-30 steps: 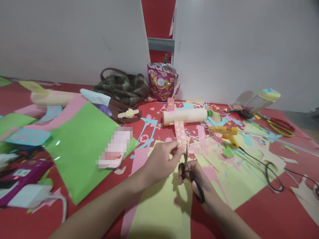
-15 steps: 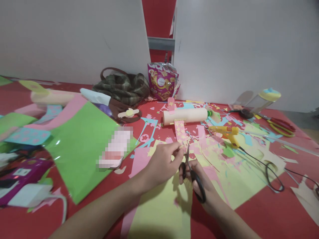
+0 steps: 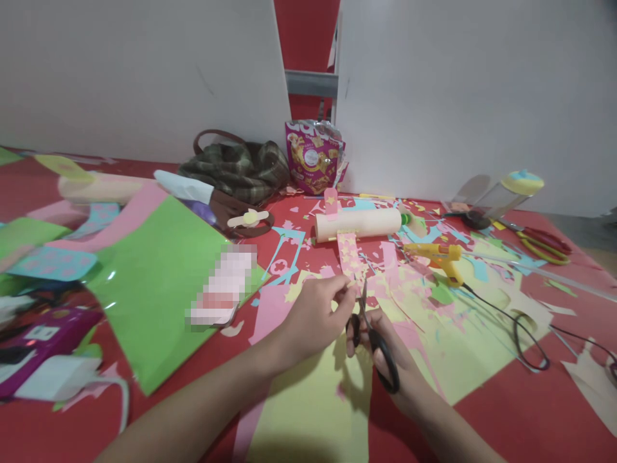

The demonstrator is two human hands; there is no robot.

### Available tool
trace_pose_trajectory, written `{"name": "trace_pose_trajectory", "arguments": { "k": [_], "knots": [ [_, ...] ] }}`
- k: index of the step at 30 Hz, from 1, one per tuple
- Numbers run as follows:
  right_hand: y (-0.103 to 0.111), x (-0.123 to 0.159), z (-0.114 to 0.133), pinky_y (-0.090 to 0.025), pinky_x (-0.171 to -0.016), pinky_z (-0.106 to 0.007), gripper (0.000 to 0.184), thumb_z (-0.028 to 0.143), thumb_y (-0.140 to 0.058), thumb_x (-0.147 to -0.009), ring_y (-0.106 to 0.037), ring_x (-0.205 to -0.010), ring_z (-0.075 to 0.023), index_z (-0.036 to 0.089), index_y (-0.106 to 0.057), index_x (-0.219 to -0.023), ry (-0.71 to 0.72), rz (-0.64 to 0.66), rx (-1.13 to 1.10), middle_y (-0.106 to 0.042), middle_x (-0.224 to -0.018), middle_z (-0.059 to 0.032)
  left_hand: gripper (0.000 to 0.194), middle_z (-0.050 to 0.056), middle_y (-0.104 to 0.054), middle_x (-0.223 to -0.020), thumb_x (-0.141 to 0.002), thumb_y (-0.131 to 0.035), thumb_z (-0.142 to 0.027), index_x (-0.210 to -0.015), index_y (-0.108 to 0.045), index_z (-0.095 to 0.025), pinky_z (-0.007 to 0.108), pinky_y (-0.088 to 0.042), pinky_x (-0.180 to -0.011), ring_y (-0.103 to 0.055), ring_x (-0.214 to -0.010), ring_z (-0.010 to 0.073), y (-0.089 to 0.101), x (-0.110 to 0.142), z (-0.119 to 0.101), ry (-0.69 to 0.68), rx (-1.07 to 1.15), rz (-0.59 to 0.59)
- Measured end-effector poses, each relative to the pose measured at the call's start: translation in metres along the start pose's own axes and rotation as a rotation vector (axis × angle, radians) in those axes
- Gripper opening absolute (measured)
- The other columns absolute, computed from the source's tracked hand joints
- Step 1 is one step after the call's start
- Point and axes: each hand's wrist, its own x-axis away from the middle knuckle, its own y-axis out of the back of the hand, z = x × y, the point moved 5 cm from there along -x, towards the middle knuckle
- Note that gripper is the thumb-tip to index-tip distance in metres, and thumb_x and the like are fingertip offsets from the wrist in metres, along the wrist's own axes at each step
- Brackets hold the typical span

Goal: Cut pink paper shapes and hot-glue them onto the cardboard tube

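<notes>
In my right hand point(image 3: 385, 350) are black-handled scissors point(image 3: 383, 357), their blades pointing away from me and slightly apart. My left hand point(image 3: 321, 315) pinches a small piece of pale yellow paper point(image 3: 354, 283) just left of the blades. Below both hands lies a large yellow paper sheet point(image 3: 308, 405). Beyond them, a cream paper tube point(image 3: 359, 225) rests on its side, and a pink strip with yellow stars point(image 3: 348, 251) extends from it toward my hands. How far the blades reach into the small piece is too fine to tell.
A yellow hot glue gun point(image 3: 438, 257) with a black cord lies to the right, near red-handled pliers point(image 3: 542, 241) and a clear lidded cup point(image 3: 513, 193). A green sheet point(image 3: 149, 296) and a blurred-out phone point(image 3: 224, 286) are on the left. Paper scraps litter the red table point(image 3: 414, 437).
The scissor blades have come slightly closer together. Both hands stay in nearly the same place, and the other things have not moved.
</notes>
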Motion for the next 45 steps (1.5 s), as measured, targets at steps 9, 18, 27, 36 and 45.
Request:
{"name": "trace_pose_trajectory", "arguments": {
  "k": [9,18,27,36,45],
  "knots": [
    [0.000,0.001,-0.003,-0.034,-0.059,-0.028,0.034,0.055,-0.046,-0.072,-0.040,-0.064,-0.0161,0.024,-0.040,-0.085,0.000,-0.008,-0.026,-0.043,-0.075,-0.0021,0.028,-0.005,-0.039,-0.050,-0.083,-0.034,-0.024,-0.056,-0.038,-0.016,0.018,-0.029,-0.048,-0.039,-0.047,0.0063,0.000,0.000,-0.001,0.002,0.044,-0.026],
    [0.000,0.001,-0.001,-0.037,-0.062,-0.029,0.031,0.052,-0.046,-0.073,-0.042,-0.066,-0.0166,0.024,-0.039,-0.085,0.002,-0.018,-0.036,-0.042,-0.077,-0.0022,0.028,-0.006,-0.038,-0.048,-0.083,-0.035,-0.026,-0.057,-0.035,-0.016,0.017,-0.028,-0.046,-0.037,-0.045,0.0060,-0.004,0.002,0.001,0.032,0.095,-0.056],
    [-0.003,0.000,0.005,-0.035,-0.060,-0.028,0.028,0.050,-0.046,-0.075,-0.041,-0.065,-0.0153,0.024,-0.038,-0.080,0.018,-0.027,-0.008,-0.041,-0.074,-0.0004,0.027,-0.006,-0.037,-0.050,-0.083,-0.035,-0.025,-0.057,-0.036,-0.016,0.018,-0.028,-0.046,-0.036,-0.046,0.0060,-0.003,0.001,0.001,0.014,0.087,-0.059],
    [-0.002,-0.002,0.006,-0.034,-0.056,-0.029,0.030,0.052,-0.047,-0.073,-0.041,-0.061,-0.0155,0.024,-0.036,-0.078,0.025,-0.029,0.008,-0.041,-0.070,0.0000,0.029,-0.005,-0.040,-0.050,-0.083,-0.034,-0.024,-0.056,-0.039,-0.016,0.019,-0.030,-0.049,-0.040,-0.048,0.0070,0.001,0.000,-0.003,-0.018,0.045,-0.024],
    [-0.004,-0.002,0.006,-0.033,-0.056,-0.026,0.029,0.050,-0.049,-0.073,-0.040,-0.060,-0.0136,0.024,-0.036,-0.077,0.017,-0.021,-0.036,-0.041,-0.069,0.0016,0.026,-0.005,-0.038,-0.051,-0.083,-0.034,-0.023,-0.058,-0.038,-0.016,0.019,-0.028,-0.049,-0.036,-0.048,0.0062,0.002,0.000,-0.003,-0.047,0.058,-0.010]
  ]
}}
